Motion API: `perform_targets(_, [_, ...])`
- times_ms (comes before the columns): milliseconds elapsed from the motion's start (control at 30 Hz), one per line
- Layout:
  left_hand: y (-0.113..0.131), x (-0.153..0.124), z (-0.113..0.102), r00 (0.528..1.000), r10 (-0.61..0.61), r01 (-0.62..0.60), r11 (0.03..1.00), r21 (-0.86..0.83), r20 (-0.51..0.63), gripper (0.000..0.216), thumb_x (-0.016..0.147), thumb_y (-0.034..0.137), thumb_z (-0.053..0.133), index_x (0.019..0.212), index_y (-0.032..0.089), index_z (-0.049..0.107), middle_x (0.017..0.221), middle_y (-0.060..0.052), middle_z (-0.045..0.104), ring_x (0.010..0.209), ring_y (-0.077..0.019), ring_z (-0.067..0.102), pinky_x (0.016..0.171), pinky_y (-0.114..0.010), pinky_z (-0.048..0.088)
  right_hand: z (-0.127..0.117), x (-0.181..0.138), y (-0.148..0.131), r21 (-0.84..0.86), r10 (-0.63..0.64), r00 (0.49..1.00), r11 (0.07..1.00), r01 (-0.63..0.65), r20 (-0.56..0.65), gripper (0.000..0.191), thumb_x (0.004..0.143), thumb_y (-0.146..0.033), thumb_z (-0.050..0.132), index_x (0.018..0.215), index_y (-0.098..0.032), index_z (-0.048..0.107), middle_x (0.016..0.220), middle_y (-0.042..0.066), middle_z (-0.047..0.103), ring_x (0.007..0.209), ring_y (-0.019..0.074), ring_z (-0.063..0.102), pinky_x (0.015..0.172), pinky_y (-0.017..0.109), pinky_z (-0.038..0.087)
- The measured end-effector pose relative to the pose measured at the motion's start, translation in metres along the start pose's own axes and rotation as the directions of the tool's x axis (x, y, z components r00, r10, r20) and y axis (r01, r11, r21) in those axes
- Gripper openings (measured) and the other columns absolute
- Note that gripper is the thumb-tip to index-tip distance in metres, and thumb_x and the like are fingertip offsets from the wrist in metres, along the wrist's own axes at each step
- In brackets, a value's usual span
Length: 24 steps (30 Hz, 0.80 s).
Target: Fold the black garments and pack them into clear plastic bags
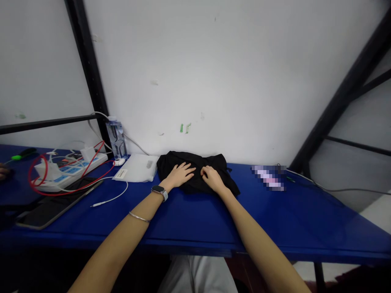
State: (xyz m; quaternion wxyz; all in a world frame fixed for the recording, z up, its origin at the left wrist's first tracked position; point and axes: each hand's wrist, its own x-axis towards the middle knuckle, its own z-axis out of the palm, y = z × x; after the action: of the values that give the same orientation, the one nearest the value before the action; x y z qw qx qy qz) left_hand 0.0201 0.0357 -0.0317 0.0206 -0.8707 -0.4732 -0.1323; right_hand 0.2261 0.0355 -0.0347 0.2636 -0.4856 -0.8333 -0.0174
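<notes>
A crumpled piece of black cloth point(197, 185) lies on the blue table point(195, 221) against the wall; whether it is a garment or a bag I cannot make out. My left hand point(180, 175) rests flat on its left part, fingers spread. On that wrist are a watch and, further up, a thin bangle. Over the middle of the cloth, my right hand point(211, 178) has its fingers curled in and closed on the fabric. The two hands are a short way apart. To the left of the cloth is a flat white package point(139, 169) with labels.
A water bottle point(116, 138) stands at the back left. Near it are a white power strip point(76, 171) with red and white cables, an earbud case point(119, 161) and a dark tablet point(55, 207). A blurred pinkish item point(269, 179) lies right. Another person's hand point(3, 171) shows far left.
</notes>
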Motion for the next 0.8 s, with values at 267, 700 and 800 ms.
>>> perform_targets(267, [0.0011, -0.0007, -0.0018, 1.000, -0.001, 0.000, 1.000, 0.011, 0.008, 0.047, 0.099, 0.046, 0.029, 0.143, 0.032, 0.040, 0.154, -0.005, 0.033, 0.143, -0.0292, 0.024, 0.109, -0.056, 0.028, 0.0009, 0.0001, 0.0000, -0.007, 0.003, 1.000, 1.000, -0.003, 0.006, 0.018, 0.080, -0.003, 0.046, 0.081, -0.019, 0.055, 0.085, 0.003, 0.056, 0.083, 0.0164, 0.052, 0.077, 0.025, 0.038])
perform_targets(700, [0.0005, -0.0005, -0.0010, 1.000, 0.002, -0.002, 1.000, 0.021, 0.013, 0.047, 0.099, 0.045, 0.028, 0.143, 0.032, 0.039, 0.154, -0.005, 0.033, 0.143, -0.0290, 0.024, 0.109, -0.055, 0.028, -0.0005, -0.0001, -0.0006, -0.011, -0.004, 1.000, 1.000, 0.004, 0.004, 0.019, 0.079, -0.003, 0.046, 0.081, -0.019, 0.055, 0.085, 0.003, 0.056, 0.082, 0.0160, 0.052, 0.076, 0.025, 0.037])
perform_targets(800, [0.0013, -0.0010, -0.0021, 1.000, 0.005, -0.006, 1.000, 0.030, 0.014, 0.047, 0.099, 0.044, 0.028, 0.143, 0.031, 0.040, 0.154, -0.005, 0.033, 0.142, -0.0291, 0.025, 0.109, -0.055, 0.028, -0.0004, 0.0001, -0.0007, -0.016, -0.002, 1.000, 1.000, 0.002, 0.005, 0.019, 0.080, -0.003, 0.046, 0.081, -0.019, 0.055, 0.085, 0.003, 0.056, 0.083, 0.0162, 0.052, 0.076, 0.025, 0.038])
